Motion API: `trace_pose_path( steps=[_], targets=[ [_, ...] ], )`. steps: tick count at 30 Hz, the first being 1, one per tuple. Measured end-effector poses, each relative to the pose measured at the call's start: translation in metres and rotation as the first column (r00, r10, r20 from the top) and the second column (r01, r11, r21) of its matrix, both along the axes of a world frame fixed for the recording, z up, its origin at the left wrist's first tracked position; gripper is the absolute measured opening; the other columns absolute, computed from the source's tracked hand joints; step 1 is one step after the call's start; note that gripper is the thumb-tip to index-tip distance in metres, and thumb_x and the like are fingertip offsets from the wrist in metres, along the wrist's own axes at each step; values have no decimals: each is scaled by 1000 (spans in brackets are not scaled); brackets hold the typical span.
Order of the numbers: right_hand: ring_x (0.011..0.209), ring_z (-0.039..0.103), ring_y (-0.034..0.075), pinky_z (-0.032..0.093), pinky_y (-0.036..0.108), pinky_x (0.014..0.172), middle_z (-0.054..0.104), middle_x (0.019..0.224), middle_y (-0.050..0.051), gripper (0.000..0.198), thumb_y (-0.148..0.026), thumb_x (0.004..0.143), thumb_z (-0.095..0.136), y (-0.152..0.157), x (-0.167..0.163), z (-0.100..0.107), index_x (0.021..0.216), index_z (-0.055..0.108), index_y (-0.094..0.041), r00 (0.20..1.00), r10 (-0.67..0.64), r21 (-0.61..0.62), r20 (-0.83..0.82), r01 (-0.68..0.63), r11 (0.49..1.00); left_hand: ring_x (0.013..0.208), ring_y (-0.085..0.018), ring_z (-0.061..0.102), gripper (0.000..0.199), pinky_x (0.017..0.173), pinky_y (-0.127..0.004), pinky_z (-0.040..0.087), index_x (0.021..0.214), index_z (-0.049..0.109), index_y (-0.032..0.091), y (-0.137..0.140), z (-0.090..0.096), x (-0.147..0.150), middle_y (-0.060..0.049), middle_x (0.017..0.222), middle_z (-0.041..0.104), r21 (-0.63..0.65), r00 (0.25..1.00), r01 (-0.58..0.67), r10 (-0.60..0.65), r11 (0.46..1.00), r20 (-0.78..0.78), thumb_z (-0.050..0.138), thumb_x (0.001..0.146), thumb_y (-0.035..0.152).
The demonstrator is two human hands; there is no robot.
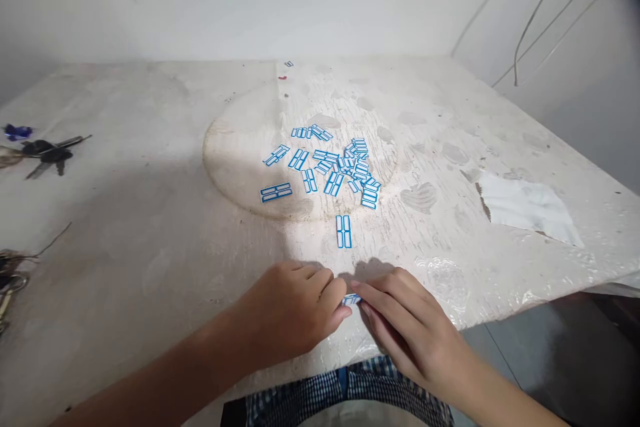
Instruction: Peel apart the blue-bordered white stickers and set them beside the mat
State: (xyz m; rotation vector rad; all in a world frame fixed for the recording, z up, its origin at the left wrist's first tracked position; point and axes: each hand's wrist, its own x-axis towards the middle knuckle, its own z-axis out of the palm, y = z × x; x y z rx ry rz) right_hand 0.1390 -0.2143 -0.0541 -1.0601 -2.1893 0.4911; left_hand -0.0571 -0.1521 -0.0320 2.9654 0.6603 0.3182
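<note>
A small white piece with blue outlines [351, 299] is pinched between my two hands near the table's front edge. My left hand [309, 297] is closed, its thumb and curled forefinger on the piece's left end. My right hand [407, 310] grips the right end between thumb and fingertips. Most of the piece is covered by the fingers. Just beyond the hands lies a similar flat piece [344, 231] with four blue-edged panels. Farther back, several more such pieces [334, 183] lie scattered, with an overlapping heap [357, 163] on the right.
The pieces lie on a pale, plastic-covered table [175, 233]. Keys [50, 152] and a shiny blue scrap [17, 132] are at the left, with a metal ring [17, 282] nearer. A torn white sheet [525, 207] lies at right. Thin wires [530, 27] hang by the wall.
</note>
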Motion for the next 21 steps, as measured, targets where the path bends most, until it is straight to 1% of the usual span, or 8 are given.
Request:
trace_pose_path(
  steps=[3, 6, 9, 13, 21],
  targets=[
    [83, 46, 21, 45, 38, 70, 55, 94, 12, 44, 1, 82, 50, -1, 0, -1, 124, 45, -8, 999, -1, 52, 39, -1, 999, 58, -15, 47, 22, 51, -30, 29, 72, 51, 17, 3, 6, -3, -3, 66, 55, -127, 999, 2, -7, 992, -38, 40, 90, 24],
    [80, 46, 21, 45, 37, 66, 56, 91, 13, 42, 3, 81, 52, -2, 0, -1, 122, 47, -5, 998, -2, 93, 63, -4, 996, 62, -15, 48, 19, 54, -31, 31, 77, 52, 16, 6, 12, -7, -3, 71, 57, -265, 997, -13, -6, 964, -73, 39, 90, 22],
    [81, 47, 21, 46, 38, 67, 57, 92, 13, 42, 3, 81, 52, -2, 0, -1, 121, 47, -4, 997, -4, 110, 73, -4, 994, 64, -15, 49, 19, 56, -30, 31, 79, 53, 15, 8, 17, -10, -3, 73, 58, -348, 996, -30, 1, 937, -84, 38, 90, 19],
    [80, 48, 22, 47, 38, 66, 58, 91, 14, 41, 3, 81, 53, -2, 0, -1, 121, 48, -4, 996, -8, 116, 87, -2, 993, 65, -15, 51, 20, 57, -29, 31, 82, 54, 16, 9, 17, -10, -2, 74, 59, -403, 998, -27, 1, 915, -64, 37, 90, 19],
    [82, 50, 23, 46, 39, 67, 59, 92, 15, 41, 4, 80, 54, -3, 0, -1, 120, 48, -3, 996, -17, 148, 84, 4, 989, 67, -16, 54, 23, 59, -29, 35, 85, 57, 15, 8, 13, -10, -3, 74, 61, -435, 997, -40, 10, 899, -70, 36, 92, 21]
  ],
)
